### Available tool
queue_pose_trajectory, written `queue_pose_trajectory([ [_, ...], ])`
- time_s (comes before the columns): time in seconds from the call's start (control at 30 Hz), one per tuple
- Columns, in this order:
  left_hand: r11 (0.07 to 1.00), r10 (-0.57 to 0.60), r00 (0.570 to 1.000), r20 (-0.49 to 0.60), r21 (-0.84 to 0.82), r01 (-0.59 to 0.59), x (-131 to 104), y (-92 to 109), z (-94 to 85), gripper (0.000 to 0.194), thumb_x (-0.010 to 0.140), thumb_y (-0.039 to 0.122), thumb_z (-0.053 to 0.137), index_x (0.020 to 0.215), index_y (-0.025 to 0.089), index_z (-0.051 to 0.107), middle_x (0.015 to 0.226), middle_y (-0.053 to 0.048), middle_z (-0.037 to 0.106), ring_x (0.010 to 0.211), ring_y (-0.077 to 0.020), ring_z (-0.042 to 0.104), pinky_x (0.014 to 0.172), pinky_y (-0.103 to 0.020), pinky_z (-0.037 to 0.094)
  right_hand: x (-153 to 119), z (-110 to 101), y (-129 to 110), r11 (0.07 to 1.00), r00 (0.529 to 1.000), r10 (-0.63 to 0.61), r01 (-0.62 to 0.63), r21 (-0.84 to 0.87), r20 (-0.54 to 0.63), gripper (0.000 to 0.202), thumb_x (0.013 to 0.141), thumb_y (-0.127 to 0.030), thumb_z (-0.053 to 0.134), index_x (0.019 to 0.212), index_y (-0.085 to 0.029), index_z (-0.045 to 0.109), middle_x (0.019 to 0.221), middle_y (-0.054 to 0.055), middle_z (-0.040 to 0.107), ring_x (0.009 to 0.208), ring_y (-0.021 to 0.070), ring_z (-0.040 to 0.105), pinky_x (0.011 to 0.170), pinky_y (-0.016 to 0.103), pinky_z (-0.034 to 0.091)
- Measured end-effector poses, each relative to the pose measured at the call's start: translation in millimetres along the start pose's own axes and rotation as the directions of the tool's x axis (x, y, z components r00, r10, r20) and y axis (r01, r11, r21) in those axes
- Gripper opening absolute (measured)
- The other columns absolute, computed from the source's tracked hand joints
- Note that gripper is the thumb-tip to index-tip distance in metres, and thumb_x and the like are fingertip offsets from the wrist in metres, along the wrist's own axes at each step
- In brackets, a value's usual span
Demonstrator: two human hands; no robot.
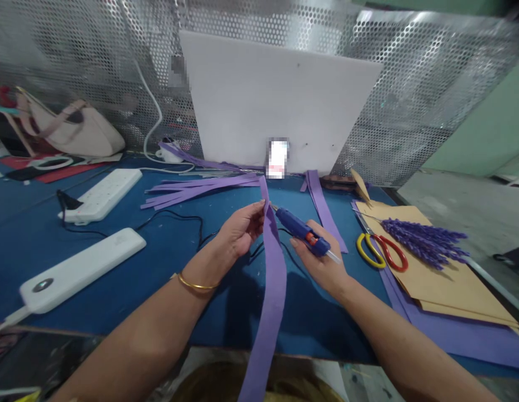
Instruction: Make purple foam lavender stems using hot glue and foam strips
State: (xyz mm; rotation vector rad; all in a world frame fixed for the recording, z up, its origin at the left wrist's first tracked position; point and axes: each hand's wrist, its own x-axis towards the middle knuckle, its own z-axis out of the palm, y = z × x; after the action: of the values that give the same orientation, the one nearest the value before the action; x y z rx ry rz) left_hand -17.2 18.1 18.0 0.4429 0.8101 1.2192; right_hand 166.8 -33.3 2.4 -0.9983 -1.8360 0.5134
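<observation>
Pinched in the fingers of my left hand [244, 226] is a long purple paper strip [274, 273]. Its upper end stands above my fingertips, and the rest hangs down past the table's front edge. My right hand [322, 251] grips a blue hot glue gun [299, 228] with an orange part and a clear glue stick at its back. The nozzle meets or nearly meets the strip beside my left fingertips; I cannot tell which. Behind my left hand lies a bunch of cut purple strips [192, 190]. Another purple strip [324, 209] lies beyond my right hand.
On the right, scissors [380, 251] and a purple lavender bunch [424, 240] rest on brown paper [456, 285] over purple sheets. Two white power strips [110, 195] [85, 268] with cables sit left. A white board [280, 100] and a phone [277, 158] stand behind, a handbag [87, 128] far left.
</observation>
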Motion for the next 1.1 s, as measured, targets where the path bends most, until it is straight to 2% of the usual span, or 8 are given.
queue_pose_trajectory([
  [0.4,0.999,0.040,0.999,0.008,0.029,-0.040,1.9,-2.4,-1.4,0.011,0.086,0.017,0.070,0.076,0.011,0.070,0.063,0.000,0.067,0.050,-0.0077,0.059,0.047,-0.017,0.047,0.5,0.9,1.9,0.997,1.000,-0.023,0.022,-0.072,-0.006,0.033,0.090,-0.034,0.062,0.073,-0.023,0.038,0.071,-0.004,0.041,0.062,0.0114,0.040,0.058,0.026,0.032],
  [0.9,0.995,0.070,0.997,0.013,0.066,-0.071,4.0,-2.7,-4.7,0.009,0.079,0.019,0.077,0.076,0.013,0.071,0.066,0.001,0.068,0.052,-0.0075,0.059,0.049,-0.017,0.047,0.2,1.6,1.3,0.985,0.998,-0.064,0.059,-0.164,-0.022,0.031,0.090,-0.035,0.061,0.074,-0.024,0.038,0.072,-0.003,0.043,0.062,0.0127,0.043,0.057,0.027,0.032],
  [1.1,0.997,0.066,0.998,0.012,0.048,-0.067,2.3,-1.3,-1.3,0.011,0.083,0.015,0.071,0.073,0.013,0.070,0.064,0.000,0.067,0.052,-0.0071,0.059,0.050,-0.017,0.047,0.6,0.7,0.4,0.983,0.997,-0.072,0.068,-0.173,-0.021,0.032,0.090,-0.037,0.061,0.073,-0.023,0.038,0.072,-0.004,0.045,0.061,0.0119,0.041,0.056,0.026,0.032],
])
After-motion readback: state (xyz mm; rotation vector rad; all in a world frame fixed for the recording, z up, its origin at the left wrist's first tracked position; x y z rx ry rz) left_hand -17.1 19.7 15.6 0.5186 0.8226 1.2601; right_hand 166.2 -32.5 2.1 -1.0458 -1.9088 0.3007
